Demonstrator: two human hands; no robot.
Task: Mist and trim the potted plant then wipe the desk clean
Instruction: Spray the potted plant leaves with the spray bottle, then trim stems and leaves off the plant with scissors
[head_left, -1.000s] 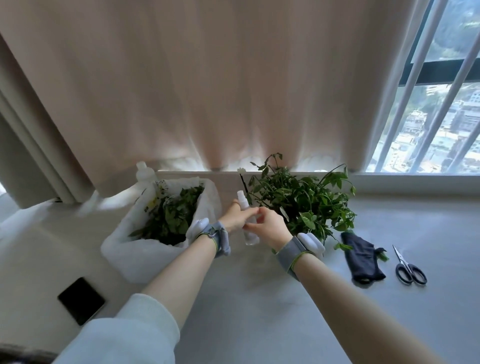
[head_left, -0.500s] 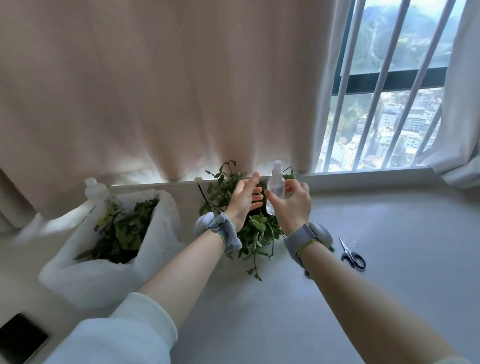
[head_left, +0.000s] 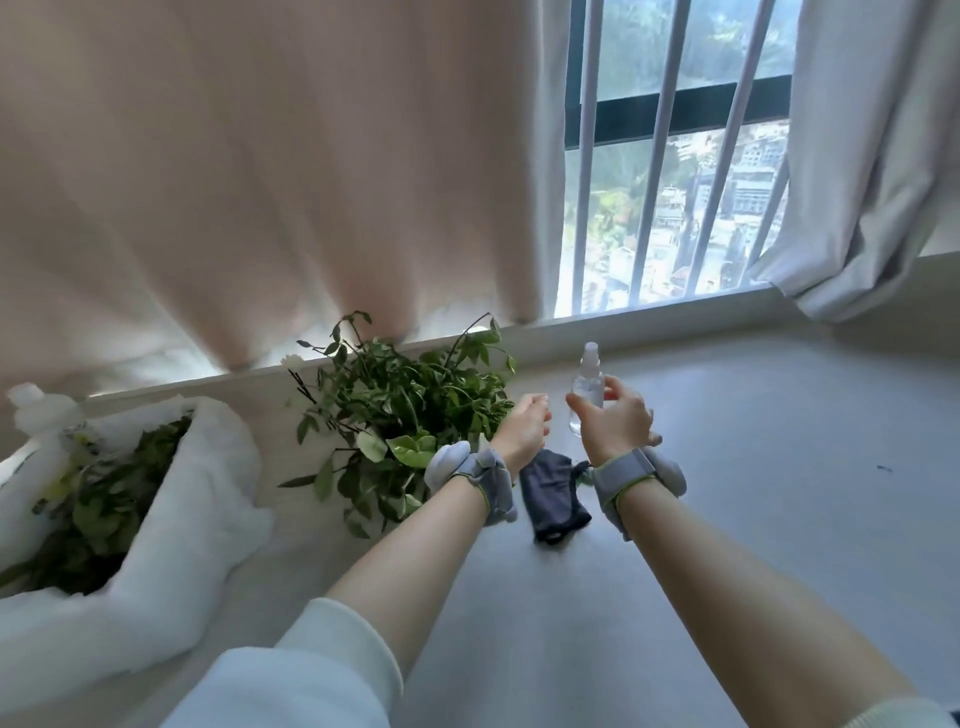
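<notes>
Supervisor: Report the state of both hands

Operator: My right hand (head_left: 615, 423) is gripping the spray bottle (head_left: 587, 384), with fingers (head_left: 621, 391) and thumb curling round its clear body. My left hand (head_left: 522, 428) is hovering just beside the bottle without touching it, its fingers loosely curled and holding nothing

Supervisor: Where is the bottle lying relative to the target?

Operator: I am holding it with its long axis upright and the pump head uppermost. I am not able to tell whether its base is touching the surface (head_left: 753, 467). The potted plant (head_left: 410, 410) is lying to the left of the bottle. My left hand is sitting between the two, so it is the nearer hand to the foliage, while the right is carrying the sprayer. I am not able to tell which way the nozzle opening is facing

Supervisor: What is that implying for the coming move?

Operator: I am judging that misting is calling for a leftward travel of the bottle, with the outlet turning toward the leaves. The left hand is lying in the likely spray path, so I am expecting to clear it first. The dark cloth (head_left: 553, 493) is lying on the surface between my wrists, and the white bag (head_left: 197, 493) of cuttings is standing well to the left
</notes>
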